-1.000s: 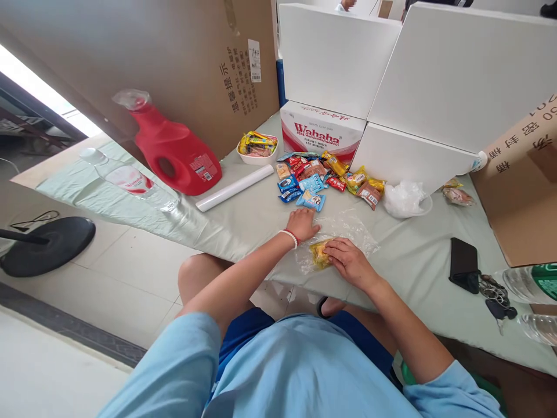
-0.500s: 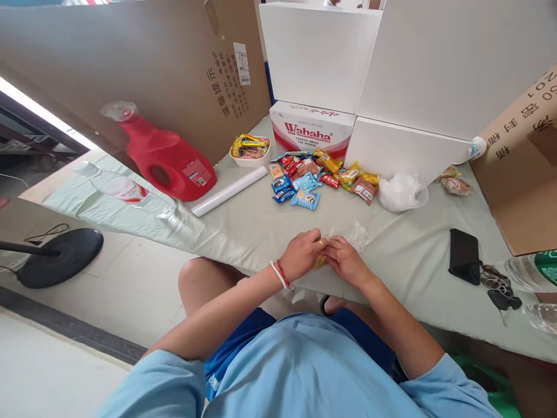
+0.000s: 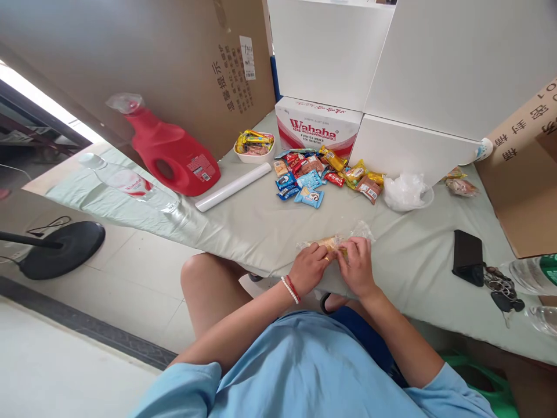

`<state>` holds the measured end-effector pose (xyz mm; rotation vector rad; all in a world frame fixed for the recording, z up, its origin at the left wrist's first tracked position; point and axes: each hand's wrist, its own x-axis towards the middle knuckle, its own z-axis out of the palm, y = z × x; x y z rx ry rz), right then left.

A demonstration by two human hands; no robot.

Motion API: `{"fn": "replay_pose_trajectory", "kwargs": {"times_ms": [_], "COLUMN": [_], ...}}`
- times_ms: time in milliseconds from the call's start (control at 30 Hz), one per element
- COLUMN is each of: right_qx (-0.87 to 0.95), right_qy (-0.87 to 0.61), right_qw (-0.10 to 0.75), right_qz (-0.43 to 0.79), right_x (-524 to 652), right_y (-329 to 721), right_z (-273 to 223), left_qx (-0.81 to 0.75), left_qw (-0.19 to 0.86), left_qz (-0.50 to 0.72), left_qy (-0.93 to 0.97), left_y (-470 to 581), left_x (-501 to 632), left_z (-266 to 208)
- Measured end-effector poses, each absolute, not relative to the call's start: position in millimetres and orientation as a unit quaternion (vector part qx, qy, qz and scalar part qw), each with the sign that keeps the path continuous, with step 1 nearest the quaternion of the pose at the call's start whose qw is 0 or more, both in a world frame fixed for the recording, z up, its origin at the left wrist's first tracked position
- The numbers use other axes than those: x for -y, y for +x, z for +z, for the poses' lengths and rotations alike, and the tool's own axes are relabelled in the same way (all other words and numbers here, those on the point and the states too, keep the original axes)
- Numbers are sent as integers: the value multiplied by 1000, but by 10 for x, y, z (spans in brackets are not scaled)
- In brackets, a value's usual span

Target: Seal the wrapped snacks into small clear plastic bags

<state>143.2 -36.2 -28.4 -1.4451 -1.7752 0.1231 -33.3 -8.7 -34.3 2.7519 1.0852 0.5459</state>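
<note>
1. At the front edge of a worktop (image 3: 243, 232) draped in pale green cloth, I bend to a small, oblong yellow packet (image 3: 327, 242) lying in crinkled, transparent plastic film (image 3: 364, 230).

2. My left hand (image 3: 310, 267), a white beaded bracelet (image 3: 290, 289) and a red one at its wrist, is closed, its curled fingers gripping the packet's near side through the film.

3. My right hand (image 3: 357, 262) pinches the packet's right end between thumb and fingertips, loose film fanning out past the knuckles. My own fingers cover the near edge, so I cannot say whether the film there is folded under or merely bunched.

4. The step in hand, as I judge it: gathering the film close about the packet. The next move seems to call for a steady left hand while the right draws the slack taut, gently, since such thin film looks apt to tear.

5. Beyond my fingers, a loose heap of red, blue, yellow and brown snack packets (image 3: 334, 178) sits before a white-and-red cardboard Wahaha box (image 3: 317, 130); a smooth white cylindrical roll (image 3: 232, 187) lies to its left.

6. Farther left stands a bright red plastic jug (image 3: 178, 154); at my right, a flat black rectangular phone (image 3: 468, 255) lies beside metal keys (image 3: 500, 283).
</note>
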Motion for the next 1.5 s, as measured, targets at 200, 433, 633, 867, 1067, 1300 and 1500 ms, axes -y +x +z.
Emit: {"fn": "replay_pose_trajectory", "kwargs": {"times_ms": [200,433,633,867,1067,1300,1500], "right_qx": [820,803,793,770,735,727,720], "right_qy": [-507,-510,-512,-513,-546,-553,-554], "right_qw": [259,297,314,345,365,379,384], "right_qz": [60,88,97,159,168,146,163], "right_x": [457,433,404,362,386,330,326], "right_y": [1360,1440,1438,1530,1387,1269,1236], "right_z": [-98,-276,-323,-272,-264,-337,-405], "left_qx": [-321,-594,-653,-573,-588,-579,-602], "left_qw": [115,304,348,417,334,171,190], "left_qz": [228,342,221,192,302,331,367], "left_qy": [912,661,635,679,672,725,683], "left_y": [-305,-696,-702,-677,-635,-312,-414], "left_x": [152,55,-275,-166,-34,126,83], "left_z": [-381,-355,-273,-230,-83,-126,-253]}}
